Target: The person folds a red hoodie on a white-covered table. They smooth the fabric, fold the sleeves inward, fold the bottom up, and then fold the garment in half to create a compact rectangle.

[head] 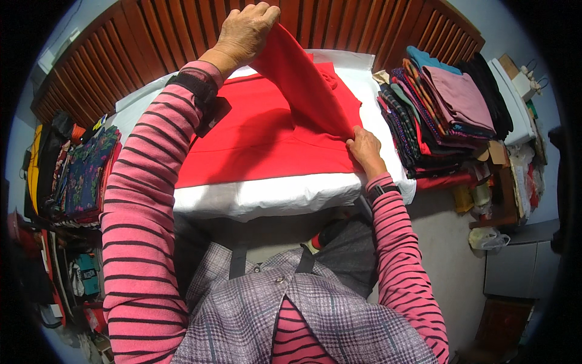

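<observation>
A red garment (254, 154) lies spread across a white-covered surface (282, 195) in front of me. My left hand (248, 34) is raised towards the wooden slatted panel and grips the end of the garment's sleeve (302, 82). From there the sleeve slants down to the right, lifted off the body of the garment. My right hand (365, 148) pinches the red cloth at the right side, near where the sleeve joins. A shadow falls over the garment's middle.
Right of the surface stands a tall stack of folded clothes (436, 109). Another stack of folded clothes (86, 177) is at the left. A wooden slatted panel (336, 27) rises behind. A plastic bag (486, 239) is at the lower right.
</observation>
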Tool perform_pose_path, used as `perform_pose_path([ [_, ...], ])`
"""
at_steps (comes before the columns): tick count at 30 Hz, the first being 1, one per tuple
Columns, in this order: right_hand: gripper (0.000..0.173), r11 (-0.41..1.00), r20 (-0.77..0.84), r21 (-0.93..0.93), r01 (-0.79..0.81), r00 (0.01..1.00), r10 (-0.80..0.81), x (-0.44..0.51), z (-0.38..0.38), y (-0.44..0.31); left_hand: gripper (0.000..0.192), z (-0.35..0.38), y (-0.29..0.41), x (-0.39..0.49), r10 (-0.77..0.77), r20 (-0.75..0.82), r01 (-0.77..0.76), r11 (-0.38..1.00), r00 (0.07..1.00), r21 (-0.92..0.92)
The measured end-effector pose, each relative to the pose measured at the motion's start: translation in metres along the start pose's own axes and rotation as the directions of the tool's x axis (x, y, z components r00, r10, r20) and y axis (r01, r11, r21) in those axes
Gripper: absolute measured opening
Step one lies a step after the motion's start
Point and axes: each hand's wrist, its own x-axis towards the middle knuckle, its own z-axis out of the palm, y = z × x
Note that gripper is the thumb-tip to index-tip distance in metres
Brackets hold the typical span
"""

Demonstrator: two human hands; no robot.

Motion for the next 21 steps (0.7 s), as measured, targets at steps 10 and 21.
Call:
perform_pose_path([
  [10, 0.027, 0.998, 0.081, 0.051, 0.027, 0.996, -0.031, -0.005, -0.018, 0.005, 0.020, -0.026, -0.009, -0.057, 0.053, -0.053, -0.054, 0.998, 0.997, -0.017],
  [21, 0.024, 0.985, 0.111, 0.007, 0.173, 0.979, -0.173, -0.024, -0.035, 0.002, 0.014, -0.080, 0.030, -0.253, -0.056, 0.292, 0.111, 0.978, 0.955, -0.174],
])
